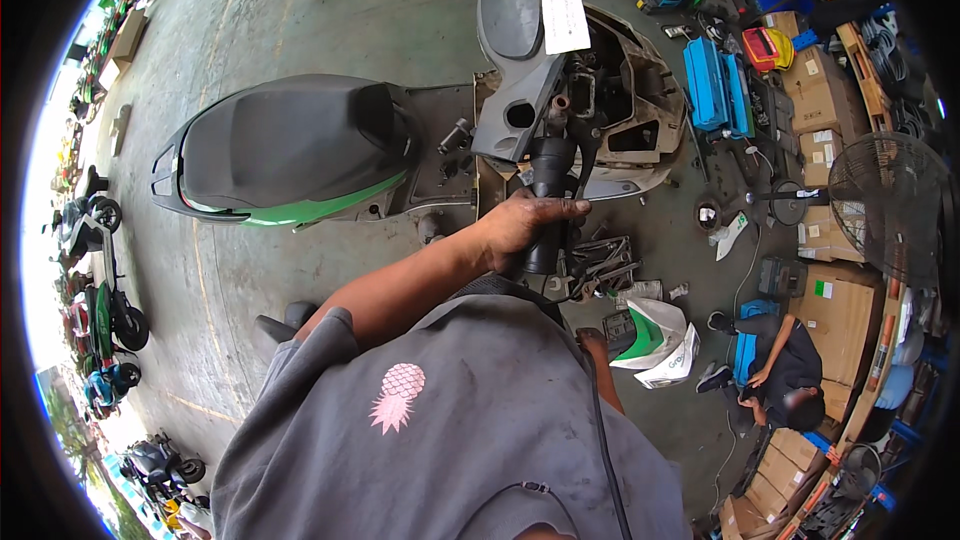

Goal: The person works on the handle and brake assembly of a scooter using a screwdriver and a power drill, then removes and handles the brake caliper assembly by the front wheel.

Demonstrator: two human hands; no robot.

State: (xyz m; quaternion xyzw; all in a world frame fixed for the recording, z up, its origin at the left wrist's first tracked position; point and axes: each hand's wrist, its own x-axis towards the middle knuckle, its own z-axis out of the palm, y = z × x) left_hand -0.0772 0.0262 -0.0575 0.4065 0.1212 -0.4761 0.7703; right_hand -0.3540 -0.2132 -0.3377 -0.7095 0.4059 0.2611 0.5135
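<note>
My left hand (520, 228) is closed round the black rubber handlebar grip (548, 175) of a scooter, its thumb laid across the top. Beside the grip runs a dark brake lever (588, 145). The scooter's front is partly stripped, with its inner frame (635, 80) exposed and a grey panel with a display (510, 2) turned aside. A white paper sheet (567, 18) is stuck to that panel. Low by my body, my right hand (592, 342) shows only in part next to a green and white fairing (652, 340); its fingers are mostly hidden.
The scooter's black seat (290, 135) extends to the left, and a bolt-like metal part (455, 135) lies on its footboard. Wrenches (605, 265) lie on the floor. At right are a blue toolbox (706, 85), a standing fan (885, 190), cardboard boxes (840, 320) and a seated person (785, 365).
</note>
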